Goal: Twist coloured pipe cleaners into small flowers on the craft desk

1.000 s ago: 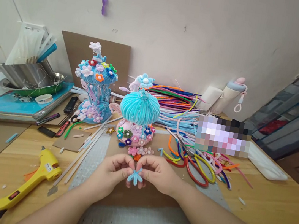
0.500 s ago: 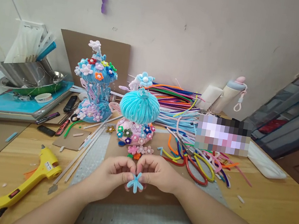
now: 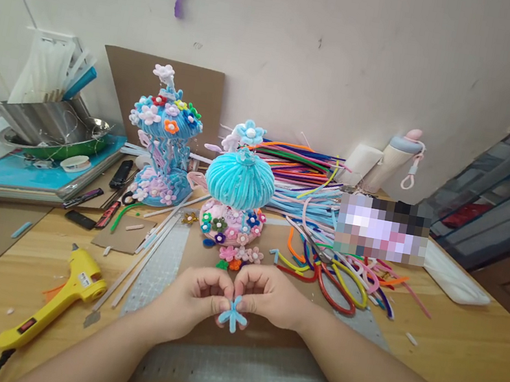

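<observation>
A small light-blue pipe-cleaner star [image 3: 233,317] with several fuzzy arms is pinched between my two hands, just above the brown cardboard. My left hand [image 3: 204,297] grips its left side between thumb and fingers. From the other side, my right hand [image 3: 261,292] pinches it the same way; both sets of fingertips nearly meet. Right behind the hands lie small pipe-cleaner flowers [image 3: 240,254] in pink, orange and green. Beyond them stands a turquoise pipe-cleaner dome [image 3: 241,179] over a pink base [image 3: 229,225] covered in little flowers.
A yellow glue gun [image 3: 55,301] lies at the left. Red-handled scissors [image 3: 336,290] rest among pipe-cleaner scraps at the right. A finished-looking blue flowered piece [image 3: 166,136] stands at back left, near a metal bowl [image 3: 50,122]. Pipe-cleaner bundles [image 3: 303,199] and a bottle [image 3: 393,163] are behind.
The hands keep the same pinch on the blue star, whose arms look slightly turned. The whole view has shifted a little; nothing else has moved.
</observation>
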A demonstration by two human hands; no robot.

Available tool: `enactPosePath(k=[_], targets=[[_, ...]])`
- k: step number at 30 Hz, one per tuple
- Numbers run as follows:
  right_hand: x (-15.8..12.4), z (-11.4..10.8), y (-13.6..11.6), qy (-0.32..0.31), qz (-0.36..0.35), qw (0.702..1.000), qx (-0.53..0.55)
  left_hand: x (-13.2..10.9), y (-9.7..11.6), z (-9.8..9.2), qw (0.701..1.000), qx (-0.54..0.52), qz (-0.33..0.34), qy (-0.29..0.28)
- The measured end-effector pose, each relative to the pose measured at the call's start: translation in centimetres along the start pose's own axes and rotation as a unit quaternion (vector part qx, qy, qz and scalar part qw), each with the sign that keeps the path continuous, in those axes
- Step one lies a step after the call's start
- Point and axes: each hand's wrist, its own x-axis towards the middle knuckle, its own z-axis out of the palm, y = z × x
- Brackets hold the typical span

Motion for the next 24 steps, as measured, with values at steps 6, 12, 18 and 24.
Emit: enactPosePath(k=[6, 12, 18, 24], targets=[[0.1, -0.3, 0.0, -0.006, -0.026, 1.000, -0.012, 0.4, -0.2, 0.1, 0.999, -0.044, 0.001, 0.009], [0.2, 0.3, -0.2, 0.158, -0.163, 0.969, -0.095, 0.9, -0.4, -0.4, 0.979, -0.029, 0.064, 0.189], [-0.3, 1.3, -0.2, 0.169, -0.151, 0.905, -0.360, 0.8, 0.1, 0.2, 0.978, -0.005, 0.034, 0.208], [-0.5, 1.5, -0.6, 0.163, -0.140, 0.862, -0.458, 0.8, 0.0, 0.4, 0.979, -0.007, 0.005, 0.202]])
